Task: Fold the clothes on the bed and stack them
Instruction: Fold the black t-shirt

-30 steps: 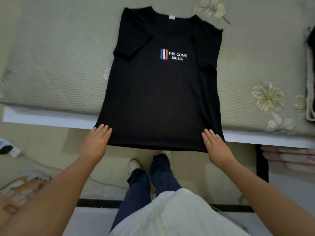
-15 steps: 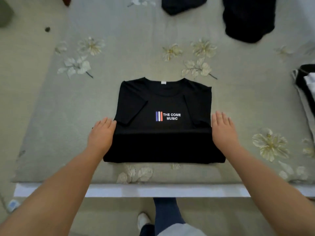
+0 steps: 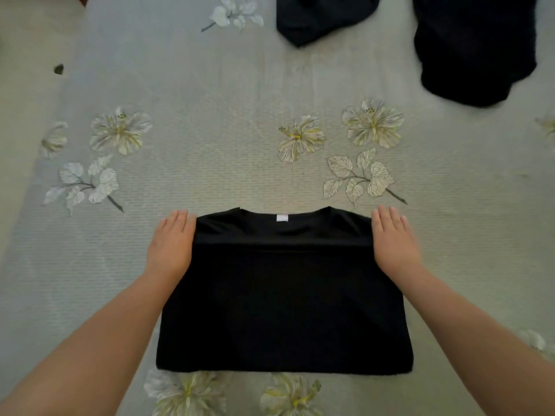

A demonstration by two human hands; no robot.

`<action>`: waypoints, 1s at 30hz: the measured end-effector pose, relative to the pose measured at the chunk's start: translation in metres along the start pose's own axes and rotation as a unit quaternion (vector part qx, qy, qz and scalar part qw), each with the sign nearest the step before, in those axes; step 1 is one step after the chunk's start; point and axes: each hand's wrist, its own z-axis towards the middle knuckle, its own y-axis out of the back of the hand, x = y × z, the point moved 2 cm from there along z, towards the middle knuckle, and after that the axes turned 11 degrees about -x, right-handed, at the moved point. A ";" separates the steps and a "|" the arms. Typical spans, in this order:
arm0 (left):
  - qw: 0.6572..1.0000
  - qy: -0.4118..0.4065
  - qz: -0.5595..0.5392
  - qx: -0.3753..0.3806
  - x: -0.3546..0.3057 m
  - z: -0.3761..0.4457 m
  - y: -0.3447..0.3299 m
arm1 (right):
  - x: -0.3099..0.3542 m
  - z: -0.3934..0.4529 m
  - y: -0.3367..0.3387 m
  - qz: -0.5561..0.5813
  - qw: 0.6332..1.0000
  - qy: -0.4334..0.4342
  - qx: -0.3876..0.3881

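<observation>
Between flat-fingered left hand and right hand, folded black T-shirt on bed.

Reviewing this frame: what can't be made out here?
- Shirt print, head view: not visible on the folded shirt.
- Two dark garments, head view: cut off by the top edge, type unclear.
- Small dark object at far left: too small to identify.
- Left hand and right hand: lie flat at the shirt's sides; pressure unknowable.
</observation>
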 end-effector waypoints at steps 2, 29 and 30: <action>1.000 0.003 0.005 0.011 -0.001 0.016 -0.010 | 0.001 0.019 -0.006 0.001 1.000 -0.005 0.009; 0.974 -0.173 -0.127 -0.071 -0.048 0.029 -0.056 | 0.031 0.039 -0.015 0.130 0.951 0.186 -0.209; 0.981 -0.133 -0.123 -0.062 -0.045 0.036 -0.059 | 0.031 0.041 -0.021 0.127 0.961 0.182 -0.166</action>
